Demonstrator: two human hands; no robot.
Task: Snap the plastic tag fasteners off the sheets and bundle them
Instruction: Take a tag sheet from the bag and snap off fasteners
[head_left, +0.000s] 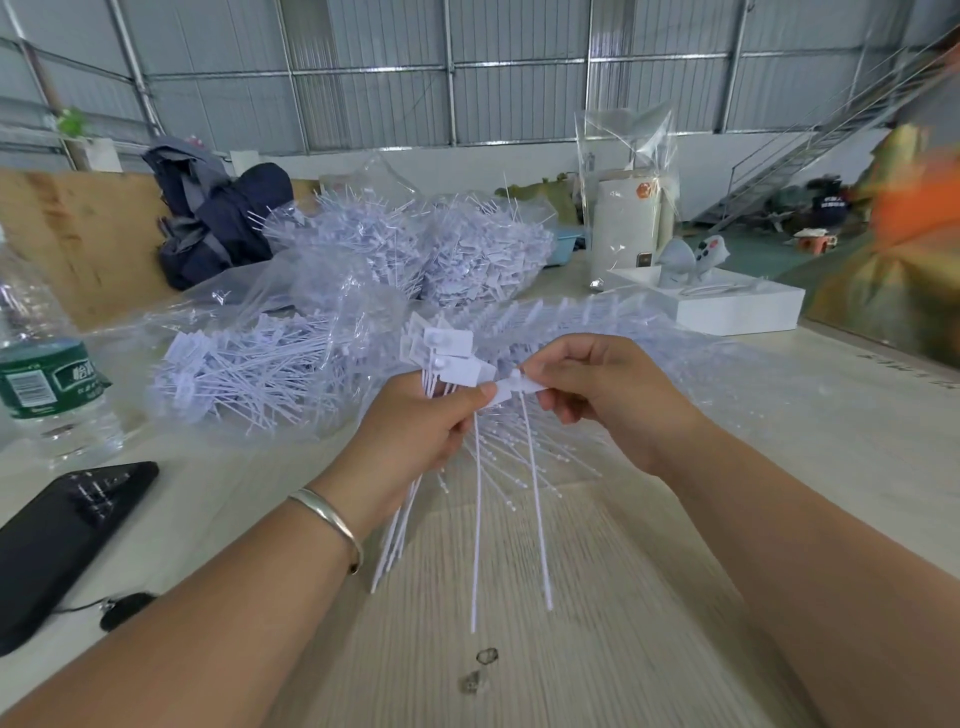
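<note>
At the left edge of the frame, a clear water bottle (49, 358) carries a green label (44, 379) with white Chinese characters (cut off, too blurred to read) and a barcode panel. No other lettering can be read.

This is a factory or warehouse hall used for hand piecework, shown by corrugated metal walls (363, 67) on steel framing, an industrial metal staircase (810, 150) at the right, and clear bags heaped with white plastic tag fasteners (415, 244) on a long wood-grain desk (597, 597).
</note>
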